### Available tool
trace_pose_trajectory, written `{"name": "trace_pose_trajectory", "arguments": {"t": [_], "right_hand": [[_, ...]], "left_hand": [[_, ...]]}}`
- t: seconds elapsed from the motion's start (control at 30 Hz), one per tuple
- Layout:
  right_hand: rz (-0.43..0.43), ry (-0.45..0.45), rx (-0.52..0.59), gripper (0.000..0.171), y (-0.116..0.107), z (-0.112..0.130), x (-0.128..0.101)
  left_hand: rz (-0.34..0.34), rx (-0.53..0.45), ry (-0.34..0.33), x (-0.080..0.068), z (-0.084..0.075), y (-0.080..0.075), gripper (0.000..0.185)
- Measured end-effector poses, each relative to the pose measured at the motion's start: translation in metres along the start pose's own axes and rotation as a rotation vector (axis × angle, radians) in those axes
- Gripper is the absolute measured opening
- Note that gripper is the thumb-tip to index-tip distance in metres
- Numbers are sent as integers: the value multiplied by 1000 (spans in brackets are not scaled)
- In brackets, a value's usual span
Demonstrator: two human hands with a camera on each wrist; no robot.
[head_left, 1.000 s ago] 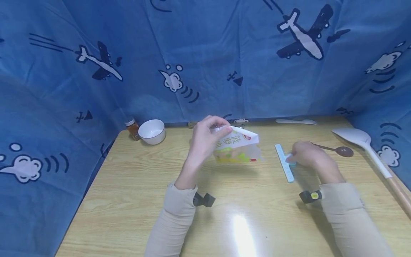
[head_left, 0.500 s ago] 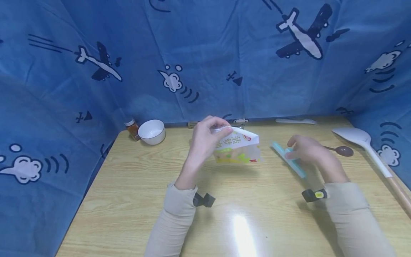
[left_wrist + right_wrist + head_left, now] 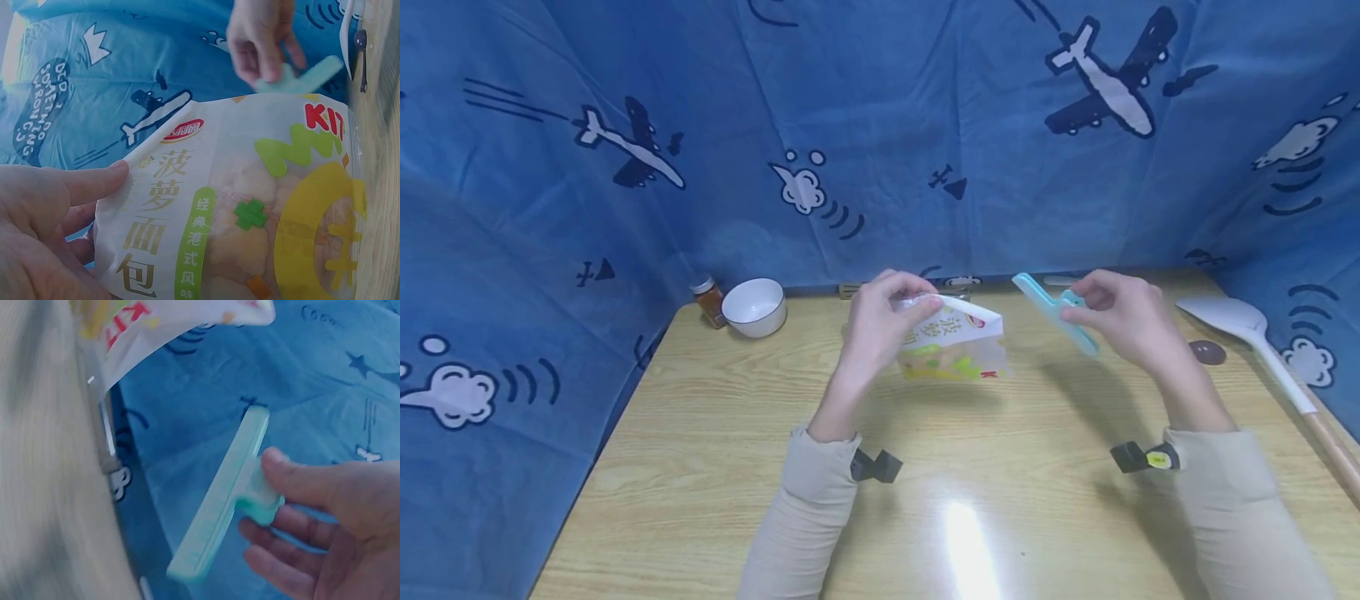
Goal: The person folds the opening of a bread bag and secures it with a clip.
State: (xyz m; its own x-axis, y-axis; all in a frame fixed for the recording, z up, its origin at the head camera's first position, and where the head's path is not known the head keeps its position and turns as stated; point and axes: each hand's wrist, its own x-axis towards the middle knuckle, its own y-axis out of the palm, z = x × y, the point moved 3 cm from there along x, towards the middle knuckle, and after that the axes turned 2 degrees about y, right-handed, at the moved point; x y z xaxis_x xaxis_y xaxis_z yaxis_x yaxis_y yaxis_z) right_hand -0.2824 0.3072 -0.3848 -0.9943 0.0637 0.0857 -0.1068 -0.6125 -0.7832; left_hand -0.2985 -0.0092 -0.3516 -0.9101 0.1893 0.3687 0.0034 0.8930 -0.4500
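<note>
My left hand [image 3: 880, 321] pinches the folded top of a bread bag [image 3: 955, 342], white with green and yellow print, standing upright on the wooden table [image 3: 715, 433]. In the left wrist view the bag [image 3: 250, 206] fills the frame beside my left hand's fingers [image 3: 94, 184]. My right hand [image 3: 1112, 317] holds a long teal bag clip [image 3: 1054, 315] by its tab, lifted off the table just right of the bag's top. The right wrist view shows the bag clip [image 3: 219, 503] pinched between thumb and fingers [image 3: 294, 481], the bag's corner [image 3: 156, 328] above it.
A white bowl [image 3: 755, 307] and a small spice jar [image 3: 708, 301] stand at the table's back left. A brown spoon [image 3: 1208, 352] and a large white spatula [image 3: 1255, 333] lie at the right. Blue airplane-print cloth [image 3: 625, 167] walls in the table.
My right hand has picked the teal clip up off the table and raised it up and left toward the bag's top. The left hand and bag have stayed put.
</note>
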Motion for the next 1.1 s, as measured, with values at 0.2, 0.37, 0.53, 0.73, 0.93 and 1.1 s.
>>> {"name": "trace_pose_trajectory", "arguments": {"t": [0.2, 0.37, 0.53, 0.73, 0.93, 1.1], "right_hand": [[-120, -70, 102, 36, -10, 22, -10], [-131, -64, 160, 32, -14, 33, -17], [-92, -110, 215, 29, -13, 47, -26], [-55, -211, 243, 23, -1, 58, -30], [-12, -212, 194, 22, 4, 62, -32], [2, -208, 166, 21, 4, 61, -32]], "left_hand": [[0, 12, -1, 2, -2, -1, 13], [6, 40, -22, 1, -2, -1, 13], [30, 63, -29, -1, -2, 0, 13], [44, 60, 0, -2, -1, 2, 13], [47, 28, 21, -4, -1, 1, 13], [58, 18, 43, -4, -4, 1, 13]]}}
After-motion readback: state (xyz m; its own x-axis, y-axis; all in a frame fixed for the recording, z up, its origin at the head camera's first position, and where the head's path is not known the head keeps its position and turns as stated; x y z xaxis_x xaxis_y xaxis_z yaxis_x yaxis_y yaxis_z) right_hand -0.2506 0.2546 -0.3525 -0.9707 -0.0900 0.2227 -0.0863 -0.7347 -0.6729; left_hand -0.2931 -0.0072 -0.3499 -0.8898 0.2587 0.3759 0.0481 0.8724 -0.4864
